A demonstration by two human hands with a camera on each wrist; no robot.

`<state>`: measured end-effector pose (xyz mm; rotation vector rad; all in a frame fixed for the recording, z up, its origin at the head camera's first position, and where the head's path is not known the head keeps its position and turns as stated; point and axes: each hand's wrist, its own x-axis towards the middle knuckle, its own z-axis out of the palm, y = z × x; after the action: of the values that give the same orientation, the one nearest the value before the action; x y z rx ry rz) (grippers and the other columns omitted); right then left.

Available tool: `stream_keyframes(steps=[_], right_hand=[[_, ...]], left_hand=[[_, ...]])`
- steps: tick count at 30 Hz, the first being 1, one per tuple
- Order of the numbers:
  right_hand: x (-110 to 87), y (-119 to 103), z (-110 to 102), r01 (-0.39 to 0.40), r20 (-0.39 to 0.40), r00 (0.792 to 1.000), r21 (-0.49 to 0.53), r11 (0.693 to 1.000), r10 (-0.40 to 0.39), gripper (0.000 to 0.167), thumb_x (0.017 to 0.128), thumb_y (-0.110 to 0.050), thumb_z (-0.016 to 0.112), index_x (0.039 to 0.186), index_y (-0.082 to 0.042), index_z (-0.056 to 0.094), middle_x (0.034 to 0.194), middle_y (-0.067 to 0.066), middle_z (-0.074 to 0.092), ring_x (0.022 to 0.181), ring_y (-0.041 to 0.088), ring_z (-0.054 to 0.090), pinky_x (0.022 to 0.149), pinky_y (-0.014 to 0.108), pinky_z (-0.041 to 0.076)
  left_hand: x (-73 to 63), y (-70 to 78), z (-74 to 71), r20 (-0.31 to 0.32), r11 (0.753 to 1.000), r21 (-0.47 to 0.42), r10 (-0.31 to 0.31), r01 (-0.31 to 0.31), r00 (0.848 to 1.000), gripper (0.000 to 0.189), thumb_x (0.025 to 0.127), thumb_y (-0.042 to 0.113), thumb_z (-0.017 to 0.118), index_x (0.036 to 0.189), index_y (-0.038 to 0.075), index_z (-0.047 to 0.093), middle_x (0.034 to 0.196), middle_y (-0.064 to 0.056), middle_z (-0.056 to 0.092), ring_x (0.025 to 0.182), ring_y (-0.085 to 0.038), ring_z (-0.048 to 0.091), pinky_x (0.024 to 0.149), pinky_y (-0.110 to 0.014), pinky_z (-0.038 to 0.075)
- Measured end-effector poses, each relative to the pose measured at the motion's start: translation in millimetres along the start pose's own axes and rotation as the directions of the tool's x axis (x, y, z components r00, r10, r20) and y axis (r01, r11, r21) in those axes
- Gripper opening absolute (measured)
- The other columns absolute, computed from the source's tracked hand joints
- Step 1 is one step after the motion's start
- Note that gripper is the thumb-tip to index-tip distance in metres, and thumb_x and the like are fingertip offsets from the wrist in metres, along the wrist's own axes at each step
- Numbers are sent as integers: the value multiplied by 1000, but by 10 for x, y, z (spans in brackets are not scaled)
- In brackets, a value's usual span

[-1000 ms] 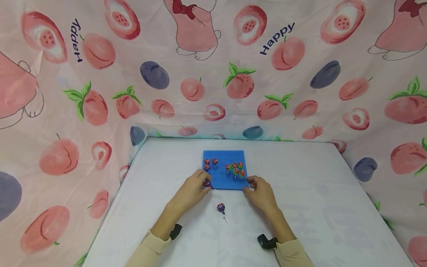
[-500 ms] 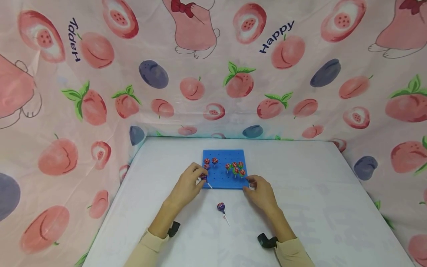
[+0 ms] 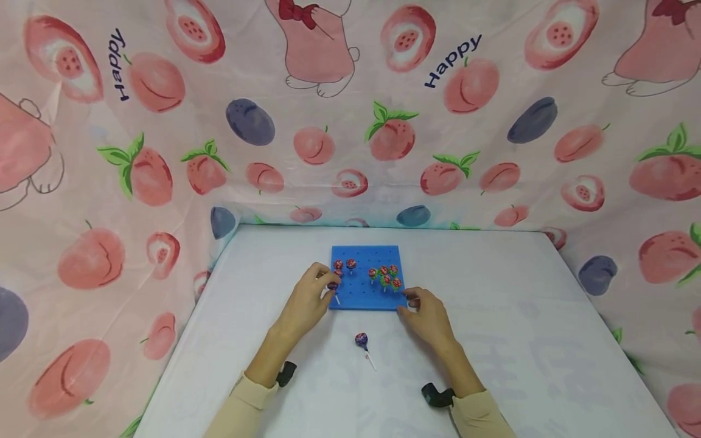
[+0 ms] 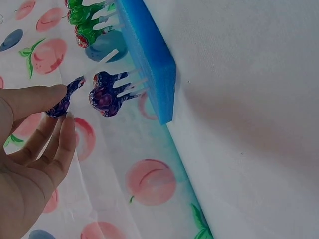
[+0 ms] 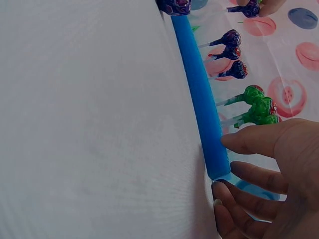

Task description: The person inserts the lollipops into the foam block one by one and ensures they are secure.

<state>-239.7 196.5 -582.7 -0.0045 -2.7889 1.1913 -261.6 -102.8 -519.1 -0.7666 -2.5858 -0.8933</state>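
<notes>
A blue foam board (image 3: 364,298) with small holes lies on the white table. My left hand (image 3: 306,298) pinches a purple-wrapped lollipop (image 4: 61,107) by its head, over the board's left side. In the left wrist view its white stick points toward the board, apart from it. Three purple lollipops (image 3: 351,264) stand upright at the board's back left. Several green-wrapped lollipops (image 3: 385,278) stand in a cluster on the right. At the front right corner my right hand (image 3: 429,316) grips the board, thumb (image 5: 237,144) at the front edge and fingers around the side.
Another purple lollipop (image 3: 361,340) lies loose on the table (image 3: 493,365) in front of the board, between both forearms. A fruit-printed cloth (image 3: 350,152) rises behind the table and along its sides.
My left hand has carried the lollipop from the board's front left corner back along its left side, and the stick has turned more downward. The right hand stays at its corner.
</notes>
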Motion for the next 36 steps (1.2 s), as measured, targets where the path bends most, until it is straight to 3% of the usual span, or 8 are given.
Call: stream_keyframes(steps=[13, 36], right_hand=[[9, 19, 10, 12, -7, 1000, 4, 1000, -12, 41, 89, -19, 82, 127, -8, 71, 111, 11, 72, 104, 28, 69, 88, 51, 59], [-4, 28, 8, 11, -4, 1000, 1, 1000, -11, 42, 89, -20, 83, 127, -8, 71, 110, 11, 72, 102, 26, 68, 87, 48, 58]], left_hand=[[47, -53, 45, -60, 997, 14, 80, -79, 995, 30, 88, -11, 76, 106, 13, 75, 115, -3, 58, 109, -21, 61, 92, -35, 58], [90, -155, 159, -59, 995, 33, 99, -97, 993, 28, 87, -12, 76, 102, 13, 75, 113, -2, 58, 108, -20, 60, 92, -34, 57]])
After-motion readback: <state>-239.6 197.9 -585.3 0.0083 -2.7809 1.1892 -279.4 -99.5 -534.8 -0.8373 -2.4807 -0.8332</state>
